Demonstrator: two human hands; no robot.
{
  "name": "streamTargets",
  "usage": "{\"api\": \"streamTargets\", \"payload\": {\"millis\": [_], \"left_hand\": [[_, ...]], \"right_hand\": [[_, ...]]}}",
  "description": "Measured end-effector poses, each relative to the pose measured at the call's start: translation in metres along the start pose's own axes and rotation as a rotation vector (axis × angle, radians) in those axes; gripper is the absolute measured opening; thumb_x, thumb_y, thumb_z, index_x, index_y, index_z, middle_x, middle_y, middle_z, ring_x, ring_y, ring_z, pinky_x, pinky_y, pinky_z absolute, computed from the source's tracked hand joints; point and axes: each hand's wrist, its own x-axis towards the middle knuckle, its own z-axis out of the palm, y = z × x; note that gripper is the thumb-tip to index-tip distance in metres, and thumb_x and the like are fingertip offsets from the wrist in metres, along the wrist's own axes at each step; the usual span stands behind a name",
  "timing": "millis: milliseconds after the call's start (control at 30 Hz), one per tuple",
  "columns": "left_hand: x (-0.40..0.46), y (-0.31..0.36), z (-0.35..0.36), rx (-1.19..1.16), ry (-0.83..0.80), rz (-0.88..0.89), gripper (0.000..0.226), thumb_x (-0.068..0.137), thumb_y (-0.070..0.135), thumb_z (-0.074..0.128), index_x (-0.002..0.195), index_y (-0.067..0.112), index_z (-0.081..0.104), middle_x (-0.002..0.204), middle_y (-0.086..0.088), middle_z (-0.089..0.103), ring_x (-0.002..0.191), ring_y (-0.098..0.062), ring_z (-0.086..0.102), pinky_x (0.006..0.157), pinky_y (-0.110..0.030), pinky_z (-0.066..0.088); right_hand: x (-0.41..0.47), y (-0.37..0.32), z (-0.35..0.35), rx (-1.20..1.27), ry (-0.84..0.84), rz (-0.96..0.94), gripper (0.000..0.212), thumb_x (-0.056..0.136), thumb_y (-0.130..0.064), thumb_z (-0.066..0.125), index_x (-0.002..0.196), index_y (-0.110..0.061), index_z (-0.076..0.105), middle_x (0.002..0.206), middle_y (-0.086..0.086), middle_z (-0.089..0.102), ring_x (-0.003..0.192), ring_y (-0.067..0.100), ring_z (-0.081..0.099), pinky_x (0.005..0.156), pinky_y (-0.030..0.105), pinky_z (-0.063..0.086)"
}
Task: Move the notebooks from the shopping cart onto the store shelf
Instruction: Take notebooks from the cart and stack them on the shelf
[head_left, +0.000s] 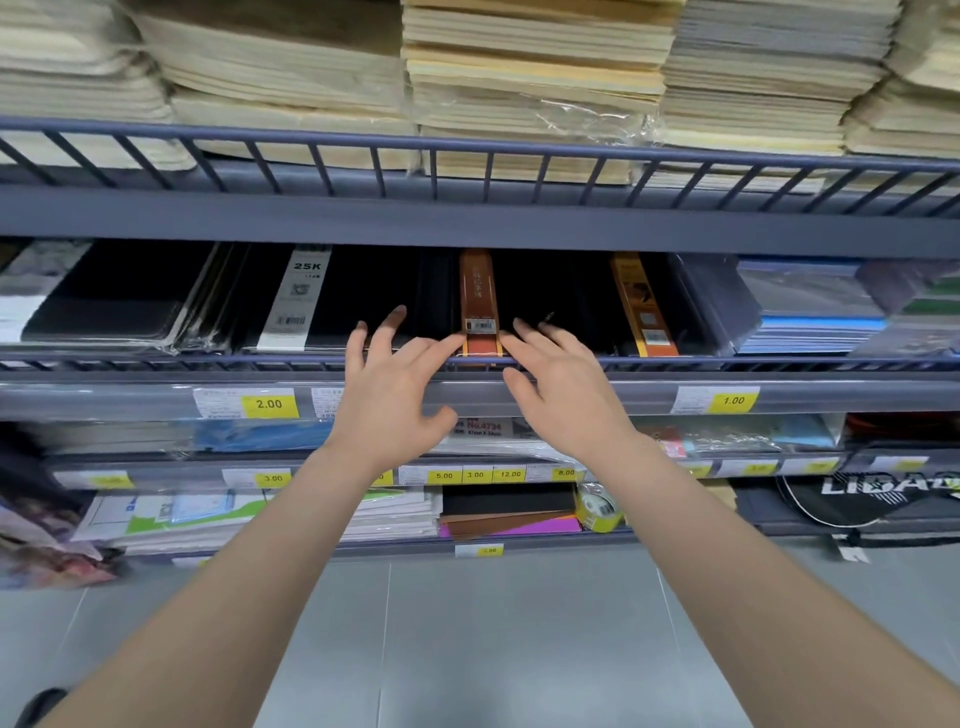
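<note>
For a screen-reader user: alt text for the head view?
Both hands, left hand and right hand, reach open-fingered toward a black notebook with a brown band on a store shelf stocked with notebooks.

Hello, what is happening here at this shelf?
A person is stocking a store shelf with notebooks. Both hands reach over the wire rail of the middle level. The left hand and the right hand are open, with fingertips on either side of a black notebook with a brown band that already lies on the shelf. Neither hand grips anything. The shopping cart is not in view.
</note>
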Motion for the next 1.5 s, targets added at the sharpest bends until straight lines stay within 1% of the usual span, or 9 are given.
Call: {"api": "streamTargets", "payload": {"millis": [300, 567, 700, 800, 933, 1067, 1167, 1300, 1500], "left_hand": [[0.000, -0.002, 0.001, 0.000, -0.003, -0.001, 0.068, 0.071, 0.035, 0.056, 0.136, 0.025, 0.041, 0.120, 0.003, 0.059, 0.137, -0.036, 0.023, 0.111, -0.056, 0.008], [0.003, 0.004, -0.020, -0.010, -0.137, -0.005, 0.073, 0.079, 0.032, 0.061, 0.144, 0.023, 0.029, 0.139, -0.003, 0.042, 0.140, -0.033, 0.015, 0.113, -0.052, 0.001], [-0.008, 0.008, -0.063, 0.001, -0.084, 0.056, 0.060, 0.079, 0.037, 0.064, 0.131, 0.013, 0.047, 0.121, -0.007, 0.056, 0.120, -0.029, 0.048, 0.109, -0.048, 0.024], [-0.025, 0.016, -0.107, 0.069, -0.080, 0.121, 0.050, 0.077, 0.045, 0.061, 0.117, 0.015, 0.057, 0.105, -0.004, 0.061, 0.100, -0.028, 0.059, 0.090, -0.043, 0.042], [-0.051, 0.019, -0.173, 0.148, -0.207, 0.110, 0.056, 0.082, 0.057, 0.048, 0.122, 0.019, 0.052, 0.108, -0.003, 0.056, 0.103, -0.026, 0.054, 0.088, -0.041, 0.038], [-0.075, 0.023, -0.234, 0.198, -0.217, 0.089, 0.073, 0.074, 0.070, 0.023, 0.115, 0.019, 0.055, 0.102, -0.003, 0.056, 0.097, -0.026, 0.055, 0.081, -0.039, 0.038], [-0.101, 0.031, -0.269, 0.203, -0.234, 0.080, 0.061, 0.078, 0.066, 0.034, 0.109, 0.018, 0.054, 0.101, -0.003, 0.055, 0.096, -0.026, 0.055, 0.079, -0.038, 0.037], [-0.161, 0.041, -0.290, 0.186, -0.217, 0.081, 0.063, 0.072, 0.066, 0.035, 0.097, 0.014, 0.059, 0.085, -0.003, 0.060, 0.080, -0.027, 0.061, 0.067, -0.036, 0.045], [-0.241, 0.045, -0.309, 0.184, -0.196, -0.004, 0.053, 0.071, 0.064, 0.040, 0.090, 0.017, 0.057, 0.082, -0.002, 0.057, 0.076, -0.027, 0.059, 0.064, -0.035, 0.045]], "right_hand": [[-0.003, -0.010, 0.006, 0.008, 0.040, 0.036, 0.045, 0.097, -0.033, 0.037, 0.140, -0.019, 0.039, 0.149, 0.000, 0.035, 0.136, 0.023, 0.025, 0.114, 0.035, 0.018], [-0.003, -0.024, -0.014, -0.068, -0.128, 0.070, 0.055, 0.097, -0.041, 0.032, 0.146, -0.016, 0.022, 0.155, 0.003, 0.021, 0.141, 0.024, 0.017, 0.116, 0.035, 0.011], [-0.022, -0.049, -0.049, -0.037, -0.150, 0.090, 0.058, 0.095, -0.041, 0.039, 0.146, -0.019, 0.021, 0.155, 0.005, 0.019, 0.142, 0.023, 0.017, 0.116, 0.034, 0.011], [-0.046, -0.072, -0.081, -0.059, -0.198, 0.094, 0.061, 0.093, -0.047, 0.041, 0.146, -0.023, 0.022, 0.154, 0.004, 0.022, 0.141, 0.021, 0.020, 0.117, 0.036, 0.015], [-0.080, -0.108, -0.129, -0.102, -0.197, 0.131, 0.061, 0.091, -0.051, 0.042, 0.144, -0.024, 0.027, 0.151, 0.005, 0.030, 0.139, 0.023, 0.026, 0.115, 0.037, 0.020], [-0.115, -0.143, -0.166, -0.120, -0.220, 0.131, 0.061, 0.091, -0.054, 0.037, 0.142, -0.022, 0.031, 0.148, 0.005, 0.033, 0.135, 0.025, 0.031, 0.111, 0.038, 0.025], [-0.142, -0.171, -0.185, -0.098, -0.241, 0.140, 0.059, 0.091, -0.051, 0.042, 0.141, -0.022, 0.034, 0.146, 0.006, 0.036, 0.132, 0.026, 0.035, 0.108, 0.037, 0.029], [-0.181, -0.208, -0.199, -0.070, -0.235, 0.146, 0.055, 0.090, -0.045, 0.048, 0.137, -0.018, 0.040, 0.138, 0.004, 0.043, 0.126, 0.024, 0.041, 0.101, 0.035, 0.034], [-0.238, -0.235, -0.192, -0.072, -0.232, 0.105, 0.055, 0.088, -0.046, 0.052, 0.134, -0.019, 0.042, 0.133, 0.002, 0.048, 0.123, 0.023, 0.043, 0.096, 0.034, 0.038]]}}
